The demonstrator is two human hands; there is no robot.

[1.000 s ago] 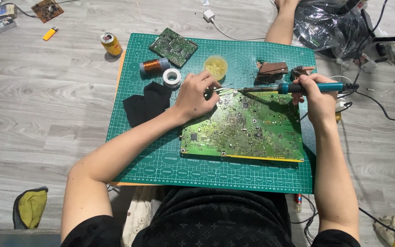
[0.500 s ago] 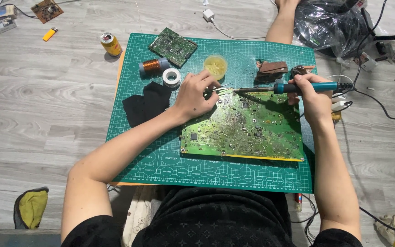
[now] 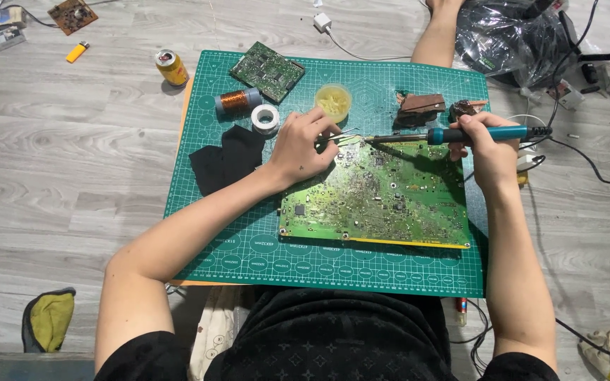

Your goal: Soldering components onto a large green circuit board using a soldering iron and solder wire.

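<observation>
A large green circuit board (image 3: pixel 383 197) lies on a green cutting mat (image 3: pixel 248 240). My left hand (image 3: pixel 303 144) rests at the board's upper left corner and pinches metal tweezers (image 3: pixel 344 133) whose tips point right. My right hand (image 3: pixel 485 144) grips a soldering iron with a teal handle (image 3: pixel 488 132); its dark tip (image 3: pixel 375 139) reaches left over the board's top edge and nearly meets the tweezers.
On the mat stand a small yellow pot (image 3: pixel 334 99), a copper wire spool (image 3: pixel 236 101), a white tape roll (image 3: pixel 265 118), a smaller green board (image 3: pixel 267 70), a black cloth (image 3: pixel 227 159) and a brown block (image 3: pixel 421 106). A can (image 3: pixel 170 67) sits at the mat's left edge. Another person's leg (image 3: pixel 438 32) is beyond.
The soldering iron has shifted a little to the left, its tip closer to the tweezers. My left hand has stayed at the board's corner.
</observation>
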